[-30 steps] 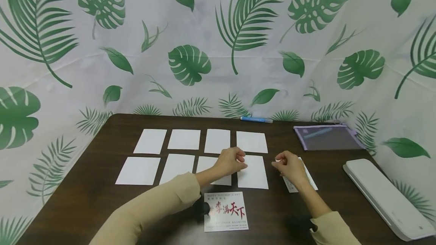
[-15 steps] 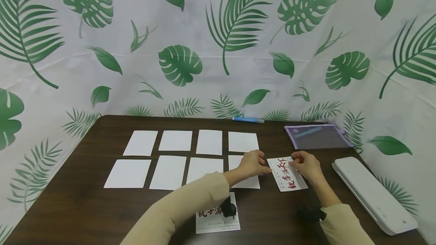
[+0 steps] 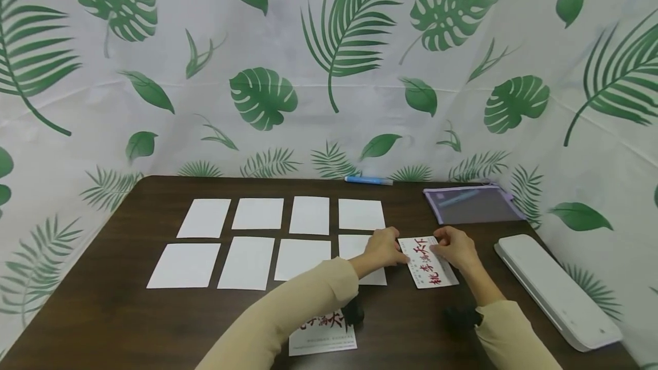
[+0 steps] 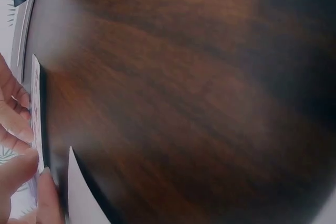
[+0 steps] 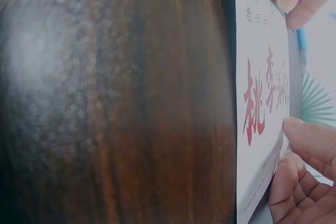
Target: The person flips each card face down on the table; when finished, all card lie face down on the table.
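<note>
Nearest you, a second printed card (image 3: 323, 334) lies by your left sleeve. Just beyond it, both hands have closed in on the red-lettered card (image 3: 428, 262): your left hand (image 3: 382, 248) pinches its left edge, your right hand (image 3: 454, 249) its right edge, fingers curled. A second ago it was face down; now it's face up on the table (image 3: 103, 313), right of the blank cards (image 3: 257, 236). Farther off sits the laminator (image 3: 555, 293).

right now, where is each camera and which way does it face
Head: looks forward and down over the table; both hands hold the printed card, sleeves show.
Left wrist: low over the table, left hand at the card's edge.
Right wrist: close on the card, right hand gripping it.
All three views share the card.
</note>
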The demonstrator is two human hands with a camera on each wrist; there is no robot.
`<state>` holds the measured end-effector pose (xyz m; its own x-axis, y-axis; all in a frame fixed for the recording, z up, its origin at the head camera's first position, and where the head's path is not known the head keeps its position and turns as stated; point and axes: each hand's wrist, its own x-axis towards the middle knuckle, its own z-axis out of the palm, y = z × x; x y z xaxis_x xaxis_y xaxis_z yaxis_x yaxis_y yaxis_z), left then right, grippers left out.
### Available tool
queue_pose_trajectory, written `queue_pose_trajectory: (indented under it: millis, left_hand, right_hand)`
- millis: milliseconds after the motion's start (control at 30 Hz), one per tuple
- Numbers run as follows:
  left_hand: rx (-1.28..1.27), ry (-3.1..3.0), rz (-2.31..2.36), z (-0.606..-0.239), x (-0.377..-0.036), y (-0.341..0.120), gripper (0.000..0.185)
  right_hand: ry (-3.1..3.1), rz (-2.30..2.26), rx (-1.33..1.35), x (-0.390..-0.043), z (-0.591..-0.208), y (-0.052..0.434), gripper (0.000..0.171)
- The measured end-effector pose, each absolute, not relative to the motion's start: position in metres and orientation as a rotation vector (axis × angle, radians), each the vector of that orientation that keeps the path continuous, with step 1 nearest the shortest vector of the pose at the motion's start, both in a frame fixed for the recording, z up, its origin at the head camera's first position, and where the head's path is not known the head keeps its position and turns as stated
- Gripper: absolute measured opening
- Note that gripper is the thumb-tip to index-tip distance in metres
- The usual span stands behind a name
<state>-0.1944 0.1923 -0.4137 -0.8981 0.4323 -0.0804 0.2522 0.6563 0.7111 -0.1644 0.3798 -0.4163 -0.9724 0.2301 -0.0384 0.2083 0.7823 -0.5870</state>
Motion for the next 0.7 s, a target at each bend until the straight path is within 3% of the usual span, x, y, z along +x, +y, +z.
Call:
queue_pose_trajectory:
  millis: [233,700]
  left_hand:
    - [0.606,2.704,0.992,-0.415,-0.194,0.194,0.044]
    - [0.644,2.775,0.867,-0.418,-0.193,0.197,0.048]
  right_hand:
    - [-2.944,0.950,-0.379,-0.166,-0.414,0.378,0.029]
    - [-2.800,1.127,-0.328,-0.161,-0.418,0.388,0.024]
